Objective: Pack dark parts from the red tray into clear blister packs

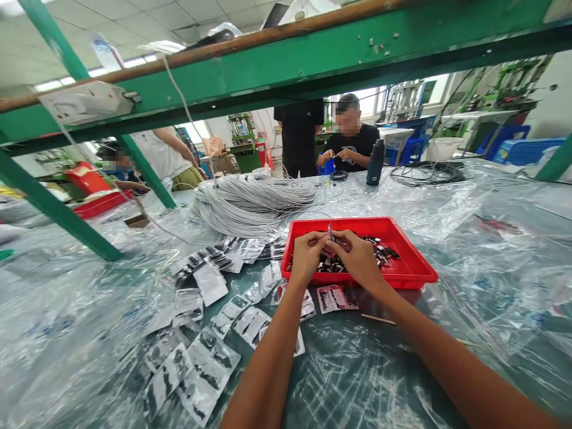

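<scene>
My left hand (309,250) and my right hand (355,253) meet above a red plastic tray (409,262). Both are closed, with fingertips pinching a small dark piece with a shiny metal tip (330,229) between them. Its exact kind is too small to make out. Beneath the hands, many small black and silver parts (386,255) lie loose in the tray; my hands hide some of them. Clear and silvery packets (210,369) with dark items inside are spread left of my arms. One more packet (333,298) lies just before the tray's near wall.
A large coil of grey cable (254,202) sits behind the packets. Farther back stand a dark bottle (376,162) and a black cable coil (426,173). A green frame beam (268,62) crosses overhead. A seated person (353,143) works across the table. Plastic film (504,286) covers the tabletop.
</scene>
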The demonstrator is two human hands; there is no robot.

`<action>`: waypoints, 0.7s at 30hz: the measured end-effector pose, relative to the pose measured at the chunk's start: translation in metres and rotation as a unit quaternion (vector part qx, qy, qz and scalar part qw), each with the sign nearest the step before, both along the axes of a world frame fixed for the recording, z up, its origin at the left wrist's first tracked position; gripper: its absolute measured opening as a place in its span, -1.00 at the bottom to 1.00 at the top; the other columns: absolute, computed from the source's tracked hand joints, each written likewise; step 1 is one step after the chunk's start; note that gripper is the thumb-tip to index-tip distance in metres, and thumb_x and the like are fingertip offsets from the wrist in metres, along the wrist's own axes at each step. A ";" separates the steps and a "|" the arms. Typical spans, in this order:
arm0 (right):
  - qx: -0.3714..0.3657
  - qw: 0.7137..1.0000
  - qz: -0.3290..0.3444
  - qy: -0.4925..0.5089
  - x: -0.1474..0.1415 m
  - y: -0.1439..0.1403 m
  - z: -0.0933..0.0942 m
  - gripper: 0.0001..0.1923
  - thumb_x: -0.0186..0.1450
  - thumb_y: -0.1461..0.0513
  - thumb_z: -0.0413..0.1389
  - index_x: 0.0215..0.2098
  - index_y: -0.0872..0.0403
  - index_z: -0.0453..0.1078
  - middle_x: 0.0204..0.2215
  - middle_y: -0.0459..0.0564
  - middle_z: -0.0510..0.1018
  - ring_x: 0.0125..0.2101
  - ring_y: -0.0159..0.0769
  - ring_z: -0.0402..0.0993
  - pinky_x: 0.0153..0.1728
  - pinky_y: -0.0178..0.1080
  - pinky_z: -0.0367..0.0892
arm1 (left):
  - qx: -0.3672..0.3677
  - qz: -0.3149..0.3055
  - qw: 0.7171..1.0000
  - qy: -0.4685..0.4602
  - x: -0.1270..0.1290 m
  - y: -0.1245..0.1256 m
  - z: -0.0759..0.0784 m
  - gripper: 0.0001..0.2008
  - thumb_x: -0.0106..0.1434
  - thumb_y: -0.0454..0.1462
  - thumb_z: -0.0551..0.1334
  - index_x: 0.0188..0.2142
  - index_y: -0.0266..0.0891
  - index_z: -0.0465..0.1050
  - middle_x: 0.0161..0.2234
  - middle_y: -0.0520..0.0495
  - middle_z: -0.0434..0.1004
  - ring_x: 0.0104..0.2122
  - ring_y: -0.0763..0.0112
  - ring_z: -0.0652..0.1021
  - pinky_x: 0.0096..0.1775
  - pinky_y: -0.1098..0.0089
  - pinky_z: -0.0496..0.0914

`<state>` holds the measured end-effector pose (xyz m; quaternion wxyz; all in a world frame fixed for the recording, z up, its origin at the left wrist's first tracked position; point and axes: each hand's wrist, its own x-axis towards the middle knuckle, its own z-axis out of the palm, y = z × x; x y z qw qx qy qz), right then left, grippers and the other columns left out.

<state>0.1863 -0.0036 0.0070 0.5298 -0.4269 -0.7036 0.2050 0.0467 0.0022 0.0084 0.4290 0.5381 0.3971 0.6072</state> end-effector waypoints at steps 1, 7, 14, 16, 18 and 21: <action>-0.006 1.000 0.008 0.009 0.002 0.001 0.000 -0.70 0.28 0.06 0.14 -0.17 0.08 0.53 -0.22 0.08 0.68 -0.26 -0.08 0.64 -0.17 -0.09 0.52 | 0.006 -0.002 1.000 0.013 -0.001 0.000 0.000 -0.78 0.05 -0.15 0.37 -0.39 -0.27 0.61 -0.38 -0.07 0.66 -0.37 0.34 0.59 -0.23 0.35 0.44; 0.008 0.997 -0.008 -0.078 0.018 0.011 -0.003 -0.73 0.19 0.21 0.08 -0.19 0.05 0.54 -0.29 0.03 0.69 -0.35 -0.11 0.65 -0.26 -0.12 0.53 | 0.014 0.089 0.987 0.136 0.006 -0.002 0.000 -0.89 0.16 -0.29 0.30 -0.36 -0.24 0.63 -0.33 -0.09 0.68 -0.32 0.31 0.61 -0.18 0.34 0.44; 0.131 0.968 -0.034 -0.212 0.015 0.014 -0.015 -0.64 0.20 0.28 -0.04 -0.09 0.10 0.46 -0.14 0.15 0.63 -0.13 -0.02 0.58 -0.06 -0.01 0.46 | -0.002 0.268 0.932 0.245 0.010 -0.009 -0.001 -0.83 0.30 -0.32 0.22 -0.20 -0.25 0.61 -0.24 -0.13 0.65 -0.24 0.30 0.59 -0.07 0.29 0.42; 0.158 0.958 -0.033 -0.238 0.007 0.010 -0.020 -0.60 0.27 0.22 -0.06 0.01 0.18 0.41 -0.03 0.26 0.56 -0.01 0.05 0.51 0.02 0.05 0.41 | -0.019 0.248 0.940 0.232 0.013 -0.010 0.001 -0.80 0.29 -0.31 0.23 -0.14 -0.25 0.60 -0.25 -0.13 0.64 -0.26 0.32 0.58 -0.08 0.31 0.44; 0.158 0.953 -0.043 -0.254 0.002 0.007 -0.023 -0.52 0.34 0.17 -0.09 0.09 0.29 0.35 0.04 0.37 0.49 0.04 0.11 0.46 0.05 0.06 0.39 | -0.035 0.194 0.955 0.222 0.016 -0.011 0.004 -0.71 0.25 -0.31 0.27 -0.03 -0.25 0.56 -0.24 -0.13 0.63 -0.27 0.33 0.58 -0.09 0.33 0.45; 0.141 0.955 -0.076 -0.252 0.002 0.004 -0.022 -0.46 0.38 0.14 -0.14 0.12 0.38 0.32 0.06 0.43 0.47 0.04 0.13 0.47 0.05 0.03 0.40 | -0.040 0.110 0.968 0.224 0.020 -0.013 0.009 -0.55 0.20 -0.36 0.29 0.11 -0.21 0.47 -0.22 -0.09 0.61 -0.24 0.33 0.58 -0.03 0.30 0.44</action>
